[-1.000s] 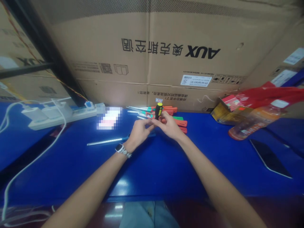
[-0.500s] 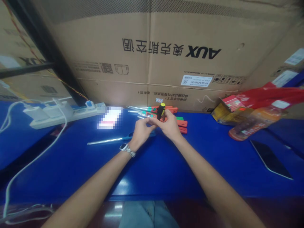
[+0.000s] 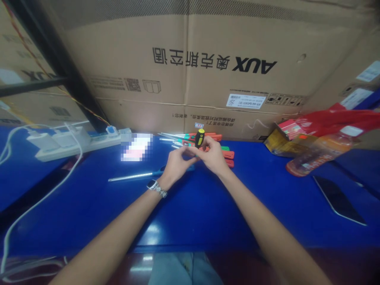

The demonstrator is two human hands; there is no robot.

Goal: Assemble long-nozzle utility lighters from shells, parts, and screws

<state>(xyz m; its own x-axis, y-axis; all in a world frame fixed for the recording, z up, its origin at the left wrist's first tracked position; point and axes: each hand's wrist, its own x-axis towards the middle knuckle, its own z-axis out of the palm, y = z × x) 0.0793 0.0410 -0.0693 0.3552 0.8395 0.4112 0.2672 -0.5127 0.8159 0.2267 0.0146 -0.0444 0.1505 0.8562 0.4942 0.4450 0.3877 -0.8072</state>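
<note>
My right hand [image 3: 212, 156] is closed around a black and yellow screwdriver handle [image 3: 199, 138], which stands nearly upright above the fingers. My left hand [image 3: 177, 165], with a watch on the wrist, pinches at the lower end of the same tool, fingers pressed together; what it grips there is hidden. Both hands meet over the blue table [image 3: 190, 206]. Just behind them lies a pile of red and green screwdrivers [image 3: 221, 150]. A long blue-handled screwdriver [image 3: 139, 175] rests flat to the left of my left hand.
A large cardboard box [image 3: 192, 71] forms a wall behind the table. A white power strip [image 3: 65, 144] with chargers and cables sits at the left. At the right are an orange bottle [image 3: 320, 152], red packaging [image 3: 332, 116] and a dark phone [image 3: 337, 198].
The black and yellow handle tilted right half a second ago and now stands nearly upright again. Both hands stay together at the same spot.
</note>
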